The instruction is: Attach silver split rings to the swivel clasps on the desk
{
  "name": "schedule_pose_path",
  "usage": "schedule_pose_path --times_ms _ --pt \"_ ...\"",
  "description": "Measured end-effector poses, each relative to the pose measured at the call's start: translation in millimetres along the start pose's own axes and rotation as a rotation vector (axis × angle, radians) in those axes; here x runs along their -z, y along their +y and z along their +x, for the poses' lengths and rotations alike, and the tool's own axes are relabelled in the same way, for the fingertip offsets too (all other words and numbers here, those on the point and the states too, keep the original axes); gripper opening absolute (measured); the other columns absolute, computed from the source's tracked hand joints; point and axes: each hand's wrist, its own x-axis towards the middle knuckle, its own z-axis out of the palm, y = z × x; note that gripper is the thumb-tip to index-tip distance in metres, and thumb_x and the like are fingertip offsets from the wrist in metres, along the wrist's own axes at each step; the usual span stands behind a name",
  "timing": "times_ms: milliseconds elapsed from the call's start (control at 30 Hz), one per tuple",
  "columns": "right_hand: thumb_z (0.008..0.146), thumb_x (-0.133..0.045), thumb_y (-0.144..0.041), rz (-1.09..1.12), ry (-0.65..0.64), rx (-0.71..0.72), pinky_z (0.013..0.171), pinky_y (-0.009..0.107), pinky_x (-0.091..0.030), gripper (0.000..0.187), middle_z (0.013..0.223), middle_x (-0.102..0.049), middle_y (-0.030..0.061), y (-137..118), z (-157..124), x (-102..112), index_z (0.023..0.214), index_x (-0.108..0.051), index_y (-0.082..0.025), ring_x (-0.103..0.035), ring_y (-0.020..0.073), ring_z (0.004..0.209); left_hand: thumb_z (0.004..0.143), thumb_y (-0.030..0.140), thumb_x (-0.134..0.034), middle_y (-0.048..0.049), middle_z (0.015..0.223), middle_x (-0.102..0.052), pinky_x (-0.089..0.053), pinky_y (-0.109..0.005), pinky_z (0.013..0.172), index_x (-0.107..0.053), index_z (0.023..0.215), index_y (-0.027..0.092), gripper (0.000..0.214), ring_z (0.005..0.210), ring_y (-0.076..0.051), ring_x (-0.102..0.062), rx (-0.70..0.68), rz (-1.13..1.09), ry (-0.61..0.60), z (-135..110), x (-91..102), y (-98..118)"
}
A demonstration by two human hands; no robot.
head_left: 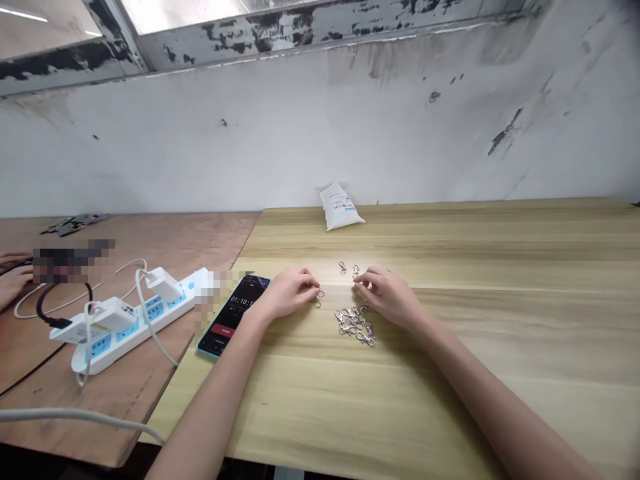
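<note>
Small silver swivel lobster clasps (pixel 352 320) lie in a loose pile on the wooden table, just in front of my right hand. My left hand (pixel 286 293) rests left of the pile with its fingers curled together, and a silver clasp (pixel 319 300) with a ring shows at its fingertips. Thumb and forefinger of my right hand (pixel 387 293) are pinched at another clasp (pixel 356 270), partly covered by the fingertips. One more clasp (pixel 343 268) lies by itself between the hands, slightly farther back.
A white labelled packet (pixel 341 208) stands near the wall. Left of my left arm lies a phone (pixel 234 313) running a timer. A white power strip (pixel 145 320) with plugs and cables sits on the adjoining brown table (pixel 200 233), where another person's hand (pixel 15 283) shows.
</note>
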Motion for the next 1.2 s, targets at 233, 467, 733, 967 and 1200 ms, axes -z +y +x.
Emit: schedule_pose_path --times_ms 233,467,733,967,1200 --pt "0.084 -0.067 -0.033 -0.016 -0.23 0.144 0.069 0.028 -0.039 0.013 0.084 -0.064 0.0032 -18.1 -4.9 11.2 0.09 -0.074 -0.024 -0.057 0.0156 0.072 0.088 0.029 -0.061 -0.003 0.093 -0.065 -0.044 -0.029 0.081 -0.073 0.091 0.024 0.014 0.091 -0.019 -0.06 -0.029 0.032 0.004 2.7 -11.2 3.4" --pt "0.089 -0.058 -0.02 -0.162 -0.257 0.185 0.072 0.029 -0.036 0.017 0.081 -0.065 0.0038 -26.1 -5.1 8.3 0.085 -0.074 -0.023 -0.059 0.0165 0.076 0.085 0.023 -0.061 -0.003 0.089 -0.065 -0.046 -0.028 0.076 -0.067 0.084 0.02 0.007 0.087 -0.018 -0.06 -0.004 -0.085 -0.002 4.5 -13.1 3.7" --pt "0.076 -0.059 -0.007 -0.139 -0.122 0.205 0.083 0.034 -0.038 0.014 0.075 -0.067 0.0024 -28.0 -2.5 -7.0 0.074 -0.064 -0.019 -0.06 0.0174 0.074 0.089 0.022 -0.057 -0.0003 0.085 -0.07 -0.048 -0.028 0.078 -0.065 0.086 0.02 0.009 0.082 -0.016 -0.063 0.012 -0.214 0.111 7.1 -12.3 12.3" --pt "0.085 -0.057 -0.018 0.086 0.066 0.181 0.087 0.036 -0.039 0.01 0.071 -0.066 -0.001 -22.9 -1.4 -9.2 0.078 -0.062 -0.022 -0.059 0.0132 0.063 0.089 0.027 -0.06 -0.0035 0.096 -0.075 -0.052 -0.029 0.081 -0.073 0.094 0.021 0.015 0.09 -0.018 -0.068 0.009 -0.371 0.119 6.9 -12.6 16.6" --pt "0.086 -0.057 -0.022 0.29 0.097 0.035 0.077 0.034 -0.046 0.008 0.072 -0.068 -0.0007 -29.1 -2.2 -6.0 0.078 -0.057 -0.023 -0.061 0.0161 0.067 0.084 0.029 -0.065 -0.0041 0.089 -0.075 -0.053 -0.028 0.078 -0.073 0.098 0.019 0.019 0.082 -0.018 -0.068 0.083 -0.379 0.204 9.0 -16.2 12.1"
